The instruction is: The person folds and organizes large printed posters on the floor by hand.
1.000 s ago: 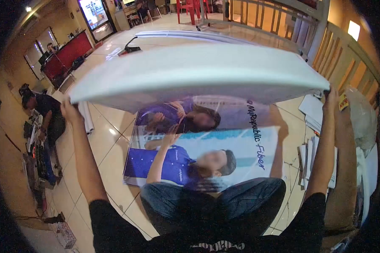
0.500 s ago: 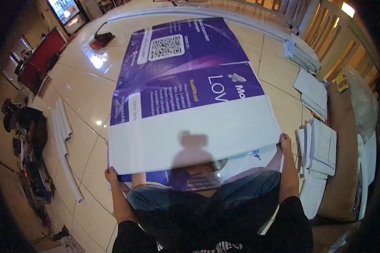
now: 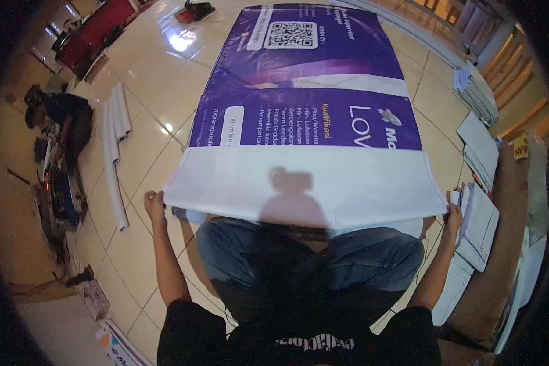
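Observation:
A large purple printed banner (image 3: 311,116) lies over the tiled floor, its near part folded over so that the plain white back (image 3: 226,177) faces up. My left hand (image 3: 155,204) is closed on the near left corner of the white fold. At the near right corner, my right hand (image 3: 452,216) pinches the edge. The fold is stretched between both hands, just in front of my bent knees. A shadow falls across its middle.
White rolls (image 3: 116,152) lie on the floor at the left, near a person in dark clothes (image 3: 70,119). Folded white sheets (image 3: 477,226) are stacked along the right, beside a brown box (image 3: 507,226). A red object (image 3: 194,11) sits at the top.
Both hands have moved farther apart, pulling the white fold toward my body and tauter. The printed part that showed beneath the fold is now mostly covered. The view has shifted.

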The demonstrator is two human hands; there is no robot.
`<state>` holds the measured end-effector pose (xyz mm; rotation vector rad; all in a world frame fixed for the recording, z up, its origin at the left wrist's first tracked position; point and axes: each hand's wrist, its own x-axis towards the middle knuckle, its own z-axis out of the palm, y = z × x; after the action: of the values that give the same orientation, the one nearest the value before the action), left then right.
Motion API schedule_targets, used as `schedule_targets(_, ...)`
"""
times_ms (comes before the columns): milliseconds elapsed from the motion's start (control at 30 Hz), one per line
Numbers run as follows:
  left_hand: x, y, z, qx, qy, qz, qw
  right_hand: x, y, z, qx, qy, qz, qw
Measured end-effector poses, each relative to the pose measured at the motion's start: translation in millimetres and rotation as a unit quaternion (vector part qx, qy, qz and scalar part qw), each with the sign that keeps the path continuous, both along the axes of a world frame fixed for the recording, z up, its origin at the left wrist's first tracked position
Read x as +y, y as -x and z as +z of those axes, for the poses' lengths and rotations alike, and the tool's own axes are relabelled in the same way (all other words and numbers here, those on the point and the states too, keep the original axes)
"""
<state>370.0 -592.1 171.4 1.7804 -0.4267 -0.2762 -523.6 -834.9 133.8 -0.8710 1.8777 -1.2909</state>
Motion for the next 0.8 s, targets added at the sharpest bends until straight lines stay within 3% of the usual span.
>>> schedule_targets(33, 6.3, 4.0, 22.7, 0.005, 0.002, 0.000, 1.000, 5.3, 11.1, 3.2, 0.005, -0.005, 0.008, 1.000)
schedule_targets(100, 10.9, 15.3, 60.1, -0.017, 0.011, 0.032, 0.999, 22.7, 31.4, 20.6, 0.036, 0.102, 0.022, 0.994)
schedule_targets(200, 12.5, -1.9, 78.1, -0.002, 0.082, 0.024, 0.996, 37.3, -13.2, 105.4, 0.037, 0.053, 0.011, 0.998)
schedule_targets(300, 1.7, -36.6, 73.8, 0.001, 0.032, 0.017, 0.999, 5.0, 11.8, 103.3, 0.059, 0.080, 0.042, 0.994)
schedule_targets(433, -59.1, -41.8, 83.1, 0.058, 0.054, -0.003, 0.997, -49.7, -27.9, 126.1, 0.119, 0.076, 0.016, 0.990)
schedule_targets(500, -98.4, -29.0, 90.0, 0.074, 0.128, 0.044, 0.988, -84.8, -30.0, 104.2, 0.077, 0.161, -0.016, 0.984)
schedule_targets(533, -108.3, -53.3, 63.4, 0.068, 0.175, 0.000, 0.982, -89.5, -51.3, 104.9, 0.035, 0.202, -0.049, 0.977)
schedule_targets(600, -112.9, -106.9, -23.5, -0.017, 0.103, -0.066, 0.992, -94.8, -52.4, 89.4, -0.007, 0.148, -0.063, 0.987)
schedule_targets(633, -110.0, -146.8, -107.9, -0.274, -0.179, -0.069, 0.942, -97.5, -53.8, 72.3, -0.050, 0.094, -0.076, 0.991)
schedule_targets(667, -108.5, -178.1, -181.2, -0.512, -0.408, 0.006, 0.756, -124.5, 29.6, -33.1, -0.137, 0.108, 0.054, 0.983)
schedule_targets(700, -110.1, -62.8, -72.3, -0.266, -0.598, -0.225, 0.722, -116.7, 45.7, -93.3, 0.029, 0.018, 0.044, 0.998)
schedule_targets(733, -85.7, -100.4, -161.3, -0.336, -0.542, -0.178, 0.750, -86.2, 21.3, -101.1, 0.232, -0.036, 0.121, 0.965)
schedule_targets(767, -76.3, -63.3, -150.6, -0.320, -0.376, -0.054, 0.868, -60.3, -5.9, -110.8, 0.425, -0.090, 0.191, 0.880)
schedule_targets(800, -73.9, -54.9, -142.7, -0.319, -0.377, -0.056, 0.868, -51.6, -15.8, -114.3, 0.360, -0.031, 0.133, 0.923)
